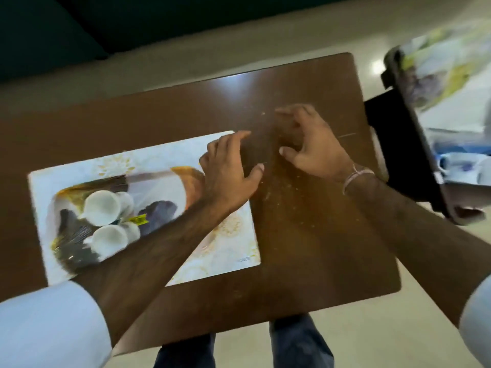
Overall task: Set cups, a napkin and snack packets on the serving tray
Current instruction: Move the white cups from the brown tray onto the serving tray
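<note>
A white patterned serving tray lies on the left half of a brown table. Two white cups lie on their sides on the tray's left part, beside a dark packet with a yellow label. My left hand hovers over the tray's right edge, fingers spread, holding nothing. My right hand is over the bare table to the right of it, fingers curled and apart, empty. The picture is blurred by motion.
Crumbs are scattered on the table near my hands. To the right stands a dark stand holding another patterned tray; below it lie white cups on blue cloth. Pale floor surrounds the table.
</note>
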The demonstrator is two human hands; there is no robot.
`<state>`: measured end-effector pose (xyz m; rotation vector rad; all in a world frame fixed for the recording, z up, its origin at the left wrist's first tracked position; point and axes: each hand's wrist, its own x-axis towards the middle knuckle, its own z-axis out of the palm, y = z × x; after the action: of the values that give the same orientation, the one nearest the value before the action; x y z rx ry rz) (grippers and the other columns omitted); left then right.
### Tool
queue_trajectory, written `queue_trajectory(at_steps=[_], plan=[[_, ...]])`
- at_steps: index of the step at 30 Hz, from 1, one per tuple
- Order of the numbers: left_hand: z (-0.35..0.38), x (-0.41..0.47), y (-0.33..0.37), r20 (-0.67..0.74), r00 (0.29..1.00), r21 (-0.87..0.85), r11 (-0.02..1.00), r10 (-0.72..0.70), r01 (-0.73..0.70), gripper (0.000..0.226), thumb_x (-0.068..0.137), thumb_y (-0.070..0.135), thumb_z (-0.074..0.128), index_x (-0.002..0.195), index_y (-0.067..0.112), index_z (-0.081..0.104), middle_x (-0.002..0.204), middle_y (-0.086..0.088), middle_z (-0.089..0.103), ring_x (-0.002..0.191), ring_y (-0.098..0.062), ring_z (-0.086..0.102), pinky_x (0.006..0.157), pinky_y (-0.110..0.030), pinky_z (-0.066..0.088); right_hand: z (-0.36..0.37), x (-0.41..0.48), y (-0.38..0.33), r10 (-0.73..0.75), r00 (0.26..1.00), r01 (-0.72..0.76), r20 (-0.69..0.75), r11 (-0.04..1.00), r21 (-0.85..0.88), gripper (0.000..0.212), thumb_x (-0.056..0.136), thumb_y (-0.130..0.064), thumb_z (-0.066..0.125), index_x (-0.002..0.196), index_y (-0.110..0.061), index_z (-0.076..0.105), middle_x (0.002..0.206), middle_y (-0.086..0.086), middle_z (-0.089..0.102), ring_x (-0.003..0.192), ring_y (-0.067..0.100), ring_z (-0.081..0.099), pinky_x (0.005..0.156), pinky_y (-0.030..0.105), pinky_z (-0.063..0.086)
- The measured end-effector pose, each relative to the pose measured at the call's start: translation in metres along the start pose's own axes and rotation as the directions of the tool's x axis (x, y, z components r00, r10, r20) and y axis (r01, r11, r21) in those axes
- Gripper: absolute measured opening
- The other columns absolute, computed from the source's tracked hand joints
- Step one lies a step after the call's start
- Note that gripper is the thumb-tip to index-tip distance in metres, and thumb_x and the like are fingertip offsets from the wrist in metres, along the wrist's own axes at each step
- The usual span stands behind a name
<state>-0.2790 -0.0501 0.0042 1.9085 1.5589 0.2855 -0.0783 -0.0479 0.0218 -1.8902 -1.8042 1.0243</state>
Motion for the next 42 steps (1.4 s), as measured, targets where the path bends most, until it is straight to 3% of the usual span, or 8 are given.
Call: queue_trajectory(at_steps=[3, 7, 14, 20, 24, 29, 32, 42], plan=[[0.042, 0.019, 0.053, 0.096, 0.993, -0.046, 0.997, 0.065, -0.061, 0.059, 0.085, 0.043, 0.067, 0.138, 0.029, 0.045, 0.141, 0.002, 0.050, 0.130, -0.022, 0.039, 0.105, -0.047, 0.031, -0.050, -0.023, 0.049, 0.093, 0.986, -0.088, -0.135, 0.995, 0.038, 0.064, 0.081, -0.015, 0.074, 0.140, -0.021, 0.049, 0.139, 0.003, 0.045, 0.119, 0.010, 0.050, 0.100, 0.021, 0.048], [0.091, 0.035, 0.125, 0.224, 0.961, -0.089, 0.986, 0.160, -0.143, 0.056, 0.087, 0.042, 0.067, 0.138, 0.031, 0.046, 0.137, 0.004, 0.051, 0.128, -0.018, 0.040, 0.105, -0.044, 0.030, -0.106, -0.061, 0.115, 0.187, 0.933, -0.191, -0.308, 0.981, 0.018, 0.057, 0.083, -0.016, 0.074, 0.136, -0.009, 0.052, 0.133, 0.013, 0.052, 0.107, 0.014, 0.054, 0.087, 0.001, 0.037], [0.165, 0.047, 0.233, 0.312, 0.898, -0.125, 0.950, 0.310, -0.285, 0.047, 0.086, 0.041, 0.066, 0.130, 0.028, 0.054, 0.130, 0.001, 0.055, 0.124, -0.022, 0.045, 0.101, -0.044, 0.035, -0.177, -0.128, 0.205, 0.377, 0.794, -0.434, -0.478, 0.901, -0.011, 0.051, 0.086, -0.031, 0.071, 0.130, -0.011, 0.055, 0.132, 0.012, 0.055, 0.117, 0.030, 0.055, 0.102, 0.045, 0.043], [0.219, 0.054, 0.292, 0.380, 0.839, 0.115, 0.880, 0.389, -0.461, 0.054, 0.083, 0.055, 0.058, 0.128, 0.025, 0.054, 0.123, -0.003, 0.063, 0.119, -0.030, 0.052, 0.096, -0.046, 0.033, -0.194, -0.160, 0.263, 0.636, 0.668, -0.689, -0.386, 0.724, 0.001, 0.073, 0.079, -0.062, 0.071, 0.134, -0.017, 0.051, 0.136, 0.016, 0.050, 0.127, 0.034, 0.044, 0.104, 0.051, 0.042], [0.244, 0.065, 0.306, 0.480, 0.828, 0.344, 0.807, 0.288, -0.480, 0.079, 0.076, 0.077, 0.051, 0.133, 0.022, 0.048, 0.128, -0.007, 0.063, 0.122, -0.034, 0.050, 0.098, -0.051, 0.030, -0.184, -0.169, 0.282, 0.677, 0.684, -0.666, -0.273, 0.732, 0.144, 0.074, 0.077, -0.063, 0.073, 0.130, -0.016, 0.053, 0.126, 0.010, 0.061, 0.111, 0.025, 0.058, 0.094, 0.036, 0.050], [0.256, 0.074, 0.317, 0.512, 0.840, 0.361, 0.841, 0.182, -0.403, 0.096, 0.066, 0.085, 0.054, 0.135, 0.019, 0.042, 0.129, -0.012, 0.060, 0.125, -0.037, 0.050, 0.103, -0.052, 0.027, -0.176, -0.172, 0.289, 0.717, 0.649, -0.647, -0.254, 0.696, 0.311, 0.070, 0.075, -0.063, 0.074, 0.126, -0.021, 0.053, 0.117, -0.005, 0.063, 0.097, 0.013, 0.063, 0.079, 0.019, 0.051], [0.256, 0.076, 0.317, 0.528, 0.837, 0.294, 0.893, 0.146, -0.342, 0.095, 0.061, 0.077, 0.065, 0.134, 0.021, 0.041, 0.128, -0.008, 0.060, 0.124, -0.032, 0.051, 0.104, -0.051, 0.028, -0.175, -0.174, 0.283, 0.728, 0.621, -0.634, -0.292, 0.685, 0.360, 0.069, 0.074, -0.059, 0.077, 0.127, -0.021, 0.053, 0.113, -0.009, 0.059, 0.098, 0.011, 0.063, 0.072, 0.012, 0.048], [0.171, 0.066, 0.273, 0.373, 0.827, -0.192, 0.907, 0.420, -0.375, 0.071, 0.060, 0.048, 0.084, 0.121, 0.028, 0.054, 0.115, 0.008, 0.047, 0.108, -0.009, 0.050, 0.095, -0.034, 0.033, -0.144, -0.181, 0.196, 0.639, 0.601, -0.356, -0.480, 0.752, 0.555, 0.077, 0.073, -0.043, 0.086, 0.136, -0.020, 0.049, 0.131, -0.007, 0.059, 0.119, 0.008, 0.060, 0.099, 0.027, 0.055]])
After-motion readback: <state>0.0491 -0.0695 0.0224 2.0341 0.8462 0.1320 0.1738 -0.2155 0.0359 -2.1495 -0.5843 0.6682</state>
